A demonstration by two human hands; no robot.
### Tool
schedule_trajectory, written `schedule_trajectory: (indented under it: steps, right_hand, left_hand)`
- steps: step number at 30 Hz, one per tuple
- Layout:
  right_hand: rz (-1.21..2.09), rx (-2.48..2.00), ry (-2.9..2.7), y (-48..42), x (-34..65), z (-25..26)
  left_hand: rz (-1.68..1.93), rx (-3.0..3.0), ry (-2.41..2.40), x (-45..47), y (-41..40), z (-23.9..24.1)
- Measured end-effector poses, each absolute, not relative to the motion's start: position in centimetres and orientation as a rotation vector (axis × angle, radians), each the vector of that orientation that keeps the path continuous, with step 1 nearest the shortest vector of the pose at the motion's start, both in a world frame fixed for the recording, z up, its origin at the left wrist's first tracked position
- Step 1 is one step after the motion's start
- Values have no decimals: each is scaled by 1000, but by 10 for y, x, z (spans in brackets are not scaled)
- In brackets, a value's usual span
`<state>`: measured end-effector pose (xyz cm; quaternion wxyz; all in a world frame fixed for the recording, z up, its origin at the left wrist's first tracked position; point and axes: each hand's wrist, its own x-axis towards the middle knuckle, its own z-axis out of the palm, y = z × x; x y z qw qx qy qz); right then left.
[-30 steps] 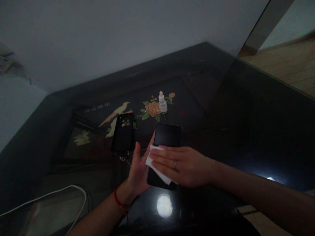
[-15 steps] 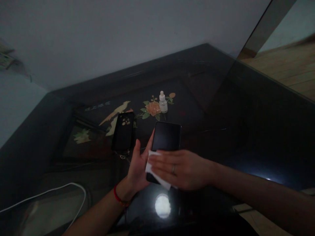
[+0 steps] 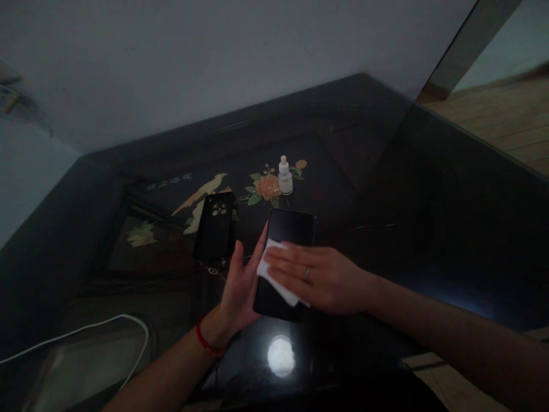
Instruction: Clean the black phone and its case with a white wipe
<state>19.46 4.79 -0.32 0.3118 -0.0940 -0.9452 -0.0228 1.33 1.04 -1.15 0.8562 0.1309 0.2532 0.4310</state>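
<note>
My left hand [image 3: 240, 289] supports a black smartphone [image 3: 278, 309] from its left side and underneath. Its thumb stands away from the phone, and most of its fingers are hidden below. On the phone's screen, my right hand [image 3: 319, 277] presses a folded white wipe [image 3: 273, 273] under its fingers, covering the screen's middle. To the left of the phone lies a black phone case [image 3: 213, 234], with a small chain charm [image 3: 212, 270] at its lower end. Beyond the phone stands a small clear dropper bottle [image 3: 285, 182] with a white and pinkish top.
Everything rests on a dark, glossy table [image 3: 369, 171] with inlaid flowers and a bird. A white cable [image 3: 86, 327] curves across its lower left. Behind runs a pale wall [image 3: 214, 63]; tiled floor [image 3: 506, 114] shows at the right.
My right hand has moved the wipe up the screen, leaving more of the phone's lower end uncovered. My left hand keeps its hold on the phone.
</note>
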Motion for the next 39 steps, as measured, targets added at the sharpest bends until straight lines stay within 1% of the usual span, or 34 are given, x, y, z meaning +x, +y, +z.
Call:
schedule_trajectory:
  steps: [2, 4, 6, 9, 11, 13, 18, 20, 22, 25, 28, 30, 35, 39]
  right_hand:
    - [-40, -11, -2539, 35, 186, -6]
    - [-29, 82, -2535, 32, 185, -7]
    - [-24, -41, -2507, 43, 192, -5]
    - [-16, -469, -2383, 67, 209, 0]
    - [-18, -572, -2339, 76, 215, 1]
    - [-2, -472, -2393, 71, 211, 1]
    - [42, 27, -2550, 36, 187, -2]
    - [46, 61, -2542, 34, 186, -2]
    - [39, -74, -2491, 43, 192, 0]
    - [-7, -398, -2356, 64, 207, 4]
    - [-44, -501, -2316, 72, 212, 6]
    - [-30, -397, -2390, 65, 208, 6]
    - [70, 55, -2499, 39, 190, 2]
    - [61, 72, -2473, 40, 191, 4]
  left_hand:
    - [909, 306, 535, 12, 11, -13]
    - [917, 338, 546, 11, 12, -12]
    - [952, 332, 565, 11, 12, -10]
    - [953, 303, 558, 13, 12, -5]
    - [933, 306, 543, 14, 11, -4]
    - [961, 295, 550, 14, 12, -4]
    - [993, 351, 566, 10, 16, -8]
    - [982, 367, 570, 9, 17, -8]
    - [1026, 347, 580, 8, 17, -7]
    - [1050, 345, 599, 7, 15, -6]
    - [989, 370, 606, 6, 14, -6]
    - [1037, 362, 613, 5, 15, -6]
    - [1103, 343, 615, 1, 21, -2]
    - [1083, 309, 569, -1, 25, -2]
